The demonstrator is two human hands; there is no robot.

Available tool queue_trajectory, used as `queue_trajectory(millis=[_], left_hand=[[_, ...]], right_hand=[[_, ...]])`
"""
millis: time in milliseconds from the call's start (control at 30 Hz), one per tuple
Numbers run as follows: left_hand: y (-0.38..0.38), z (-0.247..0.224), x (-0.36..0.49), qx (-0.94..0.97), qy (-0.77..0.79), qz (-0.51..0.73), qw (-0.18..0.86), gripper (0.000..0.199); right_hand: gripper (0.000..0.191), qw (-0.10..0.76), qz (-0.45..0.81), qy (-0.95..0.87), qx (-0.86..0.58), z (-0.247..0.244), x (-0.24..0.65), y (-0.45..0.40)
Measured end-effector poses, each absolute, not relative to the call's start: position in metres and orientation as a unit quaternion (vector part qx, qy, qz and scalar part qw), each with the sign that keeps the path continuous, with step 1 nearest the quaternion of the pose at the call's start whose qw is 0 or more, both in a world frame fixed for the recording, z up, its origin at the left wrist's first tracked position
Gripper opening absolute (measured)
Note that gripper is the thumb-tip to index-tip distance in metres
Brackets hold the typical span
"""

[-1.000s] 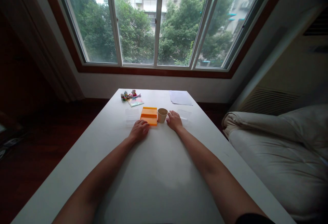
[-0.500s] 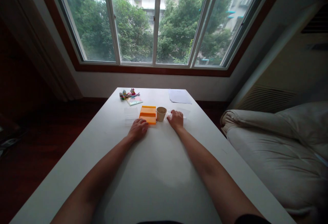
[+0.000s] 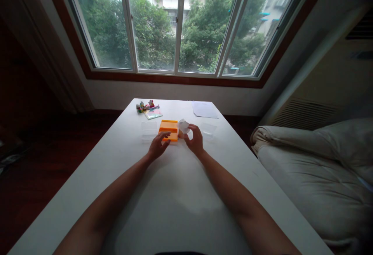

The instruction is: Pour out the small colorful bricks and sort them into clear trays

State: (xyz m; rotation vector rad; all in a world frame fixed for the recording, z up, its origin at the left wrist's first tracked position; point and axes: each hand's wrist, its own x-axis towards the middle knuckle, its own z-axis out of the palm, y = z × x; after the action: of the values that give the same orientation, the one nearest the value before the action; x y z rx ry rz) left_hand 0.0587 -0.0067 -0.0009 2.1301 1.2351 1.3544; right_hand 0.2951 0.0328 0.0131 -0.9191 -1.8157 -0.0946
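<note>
My right hand (image 3: 194, 139) pinches a small, whitish, see-through piece (image 3: 183, 126), perhaps plastic, raised above the table. Behind it the brown paper cup (image 3: 181, 134) is mostly hidden. My left hand (image 3: 159, 144) is at the near left corner of an open orange plastic case (image 3: 169, 124), thumb and fingers apart, holding nothing. Whether its fingertips touch the case I cannot tell. Left of the case lies a clear plastic container (image 3: 148, 130), and a second clear container (image 3: 209, 130) is just right of my right hand.
Several small colourful figurines (image 3: 142, 107) and a pastel card or booklet (image 3: 153, 114) lie at the table's far left. White paper sheets (image 3: 204, 109) lie at the far right. A window (image 3: 177, 74) is beyond the table, and a pale covered couch (image 3: 305, 161) stands to the right.
My right hand has lifted the whitish piece from the right and brought it left, in front of the cup. My left hand has risen slightly, its fingers spreading at the orange case.
</note>
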Motion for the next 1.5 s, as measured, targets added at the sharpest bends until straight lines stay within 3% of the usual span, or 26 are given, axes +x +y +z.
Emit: queue_trajectory(millis=[233, 467, 667, 1100, 1267, 1500], left_hand=[[0.0, -0.008, 0.07, 0.654, 0.362, 0.556, 0.363, 0.058], [0.001, -0.009, 0.07, 0.606, 0.33, 0.577, 0.436, 0.044], [-0.001, -0.013, 0.071, 0.623, 0.322, 0.576, 0.42, 0.041], [-0.001, -0.019, 0.07, 0.637, 0.347, 0.558, 0.404, 0.056], [-0.007, -0.011, 0.068, 0.66, 0.387, 0.546, 0.34, 0.057], [-0.019, 0.006, 0.065, 0.713, 0.51, 0.457, 0.153, 0.047]], right_hand=[[0.038, 0.454, -0.025, -0.847, -0.277, 0.013, 0.266, 0.011], [0.042, 0.427, -0.028, -0.862, -0.271, 0.012, 0.263, 0.006], [0.051, 0.443, -0.014, -0.846, -0.296, 0.013, 0.262, 0.008], [0.024, 0.426, -0.033, -0.856, -0.291, 0.009, 0.263, 0.012], [0.021, 0.426, -0.002, -0.859, -0.284, 0.012, 0.263, 0.008], [0.024, 0.39, 0.008, -0.87, -0.301, 0.008, 0.262, 0.01]])
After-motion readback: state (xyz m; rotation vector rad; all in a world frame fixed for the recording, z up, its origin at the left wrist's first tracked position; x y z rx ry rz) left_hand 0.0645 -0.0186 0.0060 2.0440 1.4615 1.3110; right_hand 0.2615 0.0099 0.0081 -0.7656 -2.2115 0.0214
